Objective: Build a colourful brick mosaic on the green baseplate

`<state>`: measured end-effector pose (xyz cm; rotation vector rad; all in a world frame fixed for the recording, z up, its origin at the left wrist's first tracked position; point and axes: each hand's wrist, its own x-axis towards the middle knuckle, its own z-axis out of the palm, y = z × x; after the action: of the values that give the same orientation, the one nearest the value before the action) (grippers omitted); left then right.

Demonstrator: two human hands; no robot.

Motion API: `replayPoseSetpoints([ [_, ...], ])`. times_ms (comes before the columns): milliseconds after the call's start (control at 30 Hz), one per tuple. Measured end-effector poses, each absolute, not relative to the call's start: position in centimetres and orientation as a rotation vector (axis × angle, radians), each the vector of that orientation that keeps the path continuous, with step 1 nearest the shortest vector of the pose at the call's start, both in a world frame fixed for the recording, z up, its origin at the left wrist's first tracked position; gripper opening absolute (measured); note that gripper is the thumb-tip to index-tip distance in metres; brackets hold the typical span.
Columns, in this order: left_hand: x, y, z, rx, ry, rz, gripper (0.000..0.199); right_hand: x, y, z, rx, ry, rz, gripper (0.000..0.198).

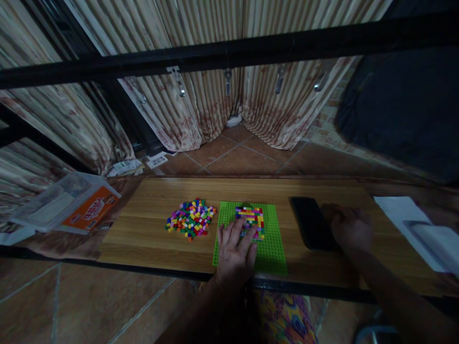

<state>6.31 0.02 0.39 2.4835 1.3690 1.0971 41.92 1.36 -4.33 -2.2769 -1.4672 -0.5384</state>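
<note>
A green studded baseplate [270, 248] lies on the wooden board [150, 229] in front of me. A patch of small coloured bricks [250, 218] is built on its upper middle. My left hand [234, 251] rests flat on the plate, fingers spread, fingertips touching the lower edge of the built patch. A loose pile of small coloured bricks [191, 219] sits on the board left of the plate. My right hand [349, 229] lies on the board at the right edge of a black phone [311, 222], fingers curled; what it holds is unclear.
A clear plastic box with an orange label [71, 203] sits at the far left. White paper and a pale object [419, 229] lie at the right. A black bar [229, 52] crosses overhead. Curtains hang behind, above a tiled floor.
</note>
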Motion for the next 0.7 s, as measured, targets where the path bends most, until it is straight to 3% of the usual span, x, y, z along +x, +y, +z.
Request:
replayPoseSetpoints([
  [700,7.0,-0.9,-1.2,2.608,1.597,0.918,0.042,42.5,1.3,-4.7,-2.273,-1.510,-0.608,0.040],
])
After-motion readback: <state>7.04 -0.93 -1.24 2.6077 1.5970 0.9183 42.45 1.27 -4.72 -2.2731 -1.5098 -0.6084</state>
